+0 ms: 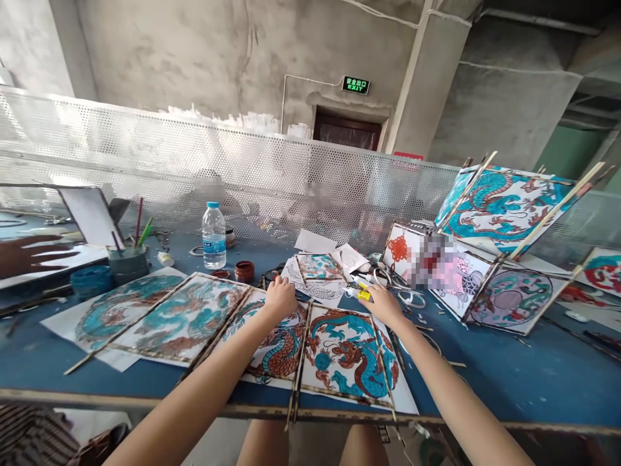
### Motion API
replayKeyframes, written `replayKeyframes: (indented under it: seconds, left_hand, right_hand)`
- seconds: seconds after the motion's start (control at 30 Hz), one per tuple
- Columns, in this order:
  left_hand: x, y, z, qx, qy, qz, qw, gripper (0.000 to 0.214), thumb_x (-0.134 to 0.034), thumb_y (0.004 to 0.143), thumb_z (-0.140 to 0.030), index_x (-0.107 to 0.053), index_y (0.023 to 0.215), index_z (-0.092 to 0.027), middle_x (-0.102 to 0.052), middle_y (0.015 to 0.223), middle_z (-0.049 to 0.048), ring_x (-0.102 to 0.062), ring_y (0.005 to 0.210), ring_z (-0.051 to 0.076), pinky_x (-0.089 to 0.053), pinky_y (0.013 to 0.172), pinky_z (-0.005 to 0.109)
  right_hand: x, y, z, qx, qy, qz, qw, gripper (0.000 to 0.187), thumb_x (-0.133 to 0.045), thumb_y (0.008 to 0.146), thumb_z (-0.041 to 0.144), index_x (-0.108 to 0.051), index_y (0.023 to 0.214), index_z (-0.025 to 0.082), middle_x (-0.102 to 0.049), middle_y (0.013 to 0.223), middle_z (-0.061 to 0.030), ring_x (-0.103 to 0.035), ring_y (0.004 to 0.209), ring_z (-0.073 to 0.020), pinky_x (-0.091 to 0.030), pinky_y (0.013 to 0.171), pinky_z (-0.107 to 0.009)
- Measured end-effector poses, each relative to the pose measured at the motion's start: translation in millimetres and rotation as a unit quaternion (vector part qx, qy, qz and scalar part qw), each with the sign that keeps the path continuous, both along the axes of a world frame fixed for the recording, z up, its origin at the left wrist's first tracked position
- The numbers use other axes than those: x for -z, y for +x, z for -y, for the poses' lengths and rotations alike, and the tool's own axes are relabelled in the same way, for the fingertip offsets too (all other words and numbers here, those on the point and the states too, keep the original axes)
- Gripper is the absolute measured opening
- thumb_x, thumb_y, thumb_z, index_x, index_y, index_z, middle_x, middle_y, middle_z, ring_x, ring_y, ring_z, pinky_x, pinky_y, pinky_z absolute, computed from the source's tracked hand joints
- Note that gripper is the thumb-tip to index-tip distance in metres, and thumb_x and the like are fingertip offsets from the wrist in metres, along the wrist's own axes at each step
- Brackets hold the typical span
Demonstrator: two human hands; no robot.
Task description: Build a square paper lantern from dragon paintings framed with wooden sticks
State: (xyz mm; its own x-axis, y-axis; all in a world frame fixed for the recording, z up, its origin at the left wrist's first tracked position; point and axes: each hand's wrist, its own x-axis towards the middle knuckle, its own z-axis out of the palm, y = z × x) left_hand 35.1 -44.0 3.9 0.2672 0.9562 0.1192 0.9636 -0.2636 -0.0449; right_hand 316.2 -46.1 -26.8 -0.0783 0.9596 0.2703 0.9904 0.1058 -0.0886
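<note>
My right hand (382,305) is closed around a small yellow tube (363,293), its pale tip pointing left over loose papers. My left hand (281,296) is curled at the top edge of a dragon painting (276,346); what its fingers hold, if anything, is hidden. Right of that lies another teal and brown dragon painting (347,356) with thin sticks along its edges. A dark stick frame (302,353) runs between these two. Farther left, a framed panel (182,320) with a paler dragon design rests on the table.
Behind my hands are a water bottle (214,236), a brown paint jar (244,272) and a small painted panel (319,266). Assembled dragon lanterns (504,207) stand at right. A pot of brushes (127,264) and another person's hand (36,254) are at left. A perforated metal screen (272,175) closes the back.
</note>
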Motion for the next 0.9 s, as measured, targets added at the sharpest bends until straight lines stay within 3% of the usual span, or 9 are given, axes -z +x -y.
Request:
replayKeyframes:
  seconds: [0.2, 0.53, 0.77, 0.9]
  left_hand:
    - [2.8, -0.8, -1.5, -0.001, 0.004, 0.016, 1.0, 0.033, -0.041, 0.078, -0.015, -0.061, 0.103, -0.008, -0.053, 0.115, 0.0188, -0.041, 0.113, 0.031, -0.035, 0.09, 0.038]
    - [6.3, -1.5, -7.8, 0.002, -0.003, 0.015, 1.0, 0.033, -0.04, 0.079, -0.017, -0.06, 0.103, -0.008, -0.053, 0.114, 0.0189, -0.043, 0.111, 0.031, -0.037, 0.088, 0.04]
    - [8.3, -2.1, -10.4, 0.0, -0.01, 0.019, 1.0, 0.032, -0.041, 0.078, -0.019, -0.06, 0.103, -0.011, -0.053, 0.114, 0.0181, -0.044, 0.111, 0.03, -0.038, 0.087, 0.04]
    - [7.6, -1.2, -9.3, -0.004, -0.003, 0.03, 1.0, 0.036, -0.038, 0.079, -0.02, -0.059, 0.106, -0.008, -0.051, 0.117, 0.0195, -0.043, 0.113, 0.032, -0.038, 0.088, 0.041]
  right_hand:
    - [3.2, 4.5, -0.3, 0.012, 0.004, -0.034, 0.999, 0.032, -0.046, 0.085, 0.039, -0.058, 0.107, 0.02, -0.059, 0.108, -0.0073, -0.052, 0.103, -0.0218, -0.04, 0.079, -0.028]
    - [9.2, 13.0, -5.7, 0.036, -0.013, -0.047, 0.998, 0.035, -0.048, 0.084, 0.036, -0.058, 0.112, 0.018, -0.058, 0.108, -0.0097, -0.052, 0.104, -0.0253, -0.041, 0.079, -0.031]
    - [8.3, 11.0, -3.1, 0.007, 0.0, -0.047, 0.999, 0.051, -0.048, 0.082, 0.038, -0.045, 0.129, 0.017, -0.049, 0.122, -0.0106, -0.044, 0.114, -0.0258, -0.037, 0.09, -0.032]
    - [8.5, 9.3, -3.0, -0.012, -0.007, -0.05, 0.999, 0.047, -0.049, 0.083, 0.037, -0.047, 0.127, 0.021, -0.051, 0.121, -0.0076, -0.045, 0.115, -0.0229, -0.036, 0.091, -0.029]
